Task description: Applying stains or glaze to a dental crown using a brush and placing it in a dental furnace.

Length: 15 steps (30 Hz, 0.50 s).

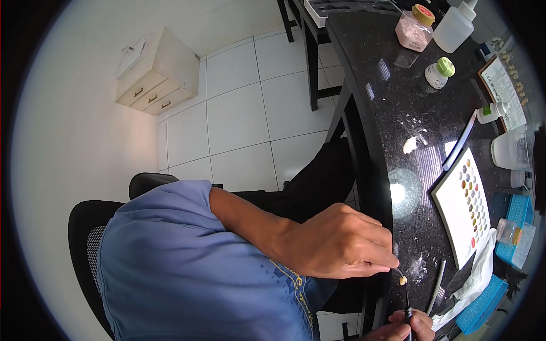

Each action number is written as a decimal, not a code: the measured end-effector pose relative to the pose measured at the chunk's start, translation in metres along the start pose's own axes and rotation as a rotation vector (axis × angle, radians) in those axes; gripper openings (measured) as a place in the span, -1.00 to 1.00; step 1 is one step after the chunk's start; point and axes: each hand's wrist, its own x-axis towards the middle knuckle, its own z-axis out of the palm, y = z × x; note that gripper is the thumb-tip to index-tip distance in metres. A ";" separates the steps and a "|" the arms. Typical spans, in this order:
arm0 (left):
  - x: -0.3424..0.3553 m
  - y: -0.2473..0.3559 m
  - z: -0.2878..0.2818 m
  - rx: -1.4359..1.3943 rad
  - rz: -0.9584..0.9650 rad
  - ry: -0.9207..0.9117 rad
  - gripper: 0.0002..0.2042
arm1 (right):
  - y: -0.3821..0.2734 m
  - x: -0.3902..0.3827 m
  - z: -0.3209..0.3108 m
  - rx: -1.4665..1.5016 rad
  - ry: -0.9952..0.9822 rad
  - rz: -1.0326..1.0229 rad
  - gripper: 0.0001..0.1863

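Observation:
My left hand (347, 241) reaches over the table's edge with its fingers pinched. From its fingertips runs a thin, curved metal piece, probably a clamp or tweezers, though most of it is hidden by the hand. At the end of that piece sits a tiny yellowish-cream, tooth-like piece (403, 281). Below it, my right hand (418, 327) is partly cut off by the lower edge. Its fingers are closed round a slim tool with a black handle (408, 314). The tool's thin tip points up at the tooth-like piece and seems to touch it.
A white palette (449, 207) with rows of coloured spots lies on the black speckled table (392, 102). Close by are a grey rod (436, 287), crumpled white tissue (475, 278), white powder (410, 145) and a bluish-white stick (460, 142). Jars and bottles (415, 28) stand farther off.

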 end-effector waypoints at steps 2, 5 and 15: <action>0.000 0.000 0.000 -0.001 -0.005 0.001 -0.90 | 0.000 0.000 0.000 -0.002 -0.010 -0.006 -0.79; 0.000 0.000 0.000 -0.004 -0.004 0.002 -0.89 | 0.000 0.001 0.000 -0.009 -0.004 -0.012 -0.80; 0.001 0.000 0.000 -0.015 -0.008 -0.006 -0.89 | 0.000 0.000 0.000 -0.008 -0.005 -0.006 -0.79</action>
